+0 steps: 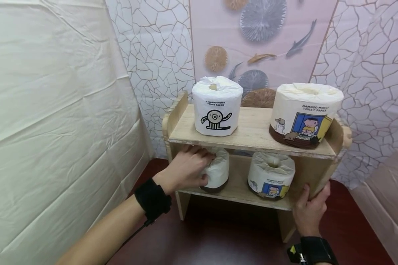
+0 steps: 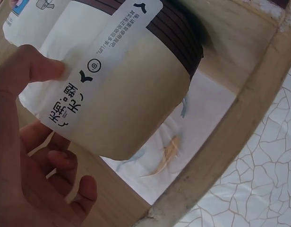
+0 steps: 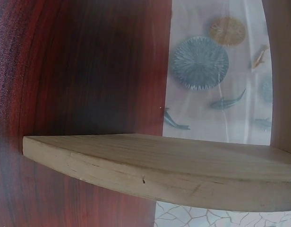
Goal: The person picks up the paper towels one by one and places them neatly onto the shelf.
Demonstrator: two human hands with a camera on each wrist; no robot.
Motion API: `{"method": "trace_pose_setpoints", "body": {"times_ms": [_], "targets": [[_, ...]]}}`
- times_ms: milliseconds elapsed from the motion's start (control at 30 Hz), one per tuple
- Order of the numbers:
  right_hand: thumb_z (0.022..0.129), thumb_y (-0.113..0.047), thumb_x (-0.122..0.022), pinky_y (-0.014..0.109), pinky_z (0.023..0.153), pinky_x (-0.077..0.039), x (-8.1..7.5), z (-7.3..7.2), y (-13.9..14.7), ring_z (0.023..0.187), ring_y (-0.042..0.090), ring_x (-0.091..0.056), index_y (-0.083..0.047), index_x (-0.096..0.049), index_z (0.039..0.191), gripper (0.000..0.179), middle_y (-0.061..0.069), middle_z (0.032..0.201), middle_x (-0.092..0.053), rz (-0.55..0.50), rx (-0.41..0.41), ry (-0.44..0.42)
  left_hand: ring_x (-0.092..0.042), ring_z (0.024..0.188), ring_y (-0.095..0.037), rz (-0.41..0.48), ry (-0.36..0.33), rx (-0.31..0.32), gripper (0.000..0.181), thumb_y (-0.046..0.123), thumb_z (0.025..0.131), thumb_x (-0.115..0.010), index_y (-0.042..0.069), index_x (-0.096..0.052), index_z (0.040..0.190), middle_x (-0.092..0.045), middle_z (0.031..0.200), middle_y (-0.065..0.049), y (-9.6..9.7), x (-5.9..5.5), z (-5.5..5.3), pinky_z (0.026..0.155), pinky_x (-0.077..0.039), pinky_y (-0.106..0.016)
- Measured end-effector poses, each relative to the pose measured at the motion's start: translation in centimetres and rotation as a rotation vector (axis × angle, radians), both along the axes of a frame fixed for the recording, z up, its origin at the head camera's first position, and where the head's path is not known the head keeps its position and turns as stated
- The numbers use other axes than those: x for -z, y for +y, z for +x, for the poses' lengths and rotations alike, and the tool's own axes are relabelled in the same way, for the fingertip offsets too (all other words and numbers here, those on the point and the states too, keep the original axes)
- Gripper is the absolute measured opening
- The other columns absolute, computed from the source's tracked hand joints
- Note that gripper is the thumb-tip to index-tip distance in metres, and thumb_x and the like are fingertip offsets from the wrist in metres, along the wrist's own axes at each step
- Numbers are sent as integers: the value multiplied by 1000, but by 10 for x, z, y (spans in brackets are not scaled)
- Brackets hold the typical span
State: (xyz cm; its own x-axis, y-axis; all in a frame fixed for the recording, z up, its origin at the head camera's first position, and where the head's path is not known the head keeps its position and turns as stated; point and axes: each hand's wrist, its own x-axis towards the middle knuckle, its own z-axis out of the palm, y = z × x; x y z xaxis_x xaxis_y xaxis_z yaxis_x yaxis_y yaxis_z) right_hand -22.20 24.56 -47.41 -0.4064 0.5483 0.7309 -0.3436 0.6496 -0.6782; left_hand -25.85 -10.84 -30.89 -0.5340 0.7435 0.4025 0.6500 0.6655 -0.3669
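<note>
My left hand (image 1: 189,167) reaches under the top board and holds a wrapped toilet paper roll (image 1: 218,171) at the left of the lower shelf. In the left wrist view, the thumb presses the pale wrapper of this toilet paper roll (image 2: 136,94), with its brown striped band toward the top right. The fingers curl at its end. At the right, my right hand (image 1: 311,209) grips the side panel of the wooden shelf (image 1: 255,121), thumb on the inner face. The right wrist view shows a wooden panel (image 3: 159,165) but no hand.
A second cartoon-printed roll (image 1: 272,176) stands on the lower shelf. On top are a white roll (image 1: 217,106) at left and a larger cartoon-printed roll (image 1: 303,114) at right. The shelf stands on a dark red table (image 1: 219,239), with patterned cloth (image 1: 156,48) behind.
</note>
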Motion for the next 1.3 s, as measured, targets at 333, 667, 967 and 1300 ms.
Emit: {"method": "trace_pose_setpoints", "body": {"times_ms": [333,667,967,1300], "targets": [[110,-14,-54,61,90,-43,-2,3,-2,109,63,-60,0,-34,157,53,47,125,-59,-42,3,-3,-63,113,-26,23,40,-41,50,35,76,-73,18,-72,124,-71,120,-1,8,4,4,87,-49,-43],[111,-17,-53,34,96,-48,2,2,0,111,61,-62,0,-33,157,53,45,128,-59,-18,-2,-12,-65,107,-24,-4,53,-52,53,35,76,-74,16,-70,126,-70,121,-3,17,5,5,82,-50,-41],[111,-12,-53,52,91,-48,0,0,0,110,60,-61,2,-32,157,53,45,128,-58,-2,-4,3,-65,106,-24,-15,74,-52,55,34,77,-75,16,-70,129,-70,119,-3,24,6,4,81,-51,-39],[110,-12,-54,59,86,-45,0,0,0,109,61,-61,2,-32,157,53,47,125,-59,-22,4,-4,-61,112,-25,-33,49,-85,52,37,81,-72,17,-68,129,-67,127,-3,25,6,1,85,-51,-41]]}}
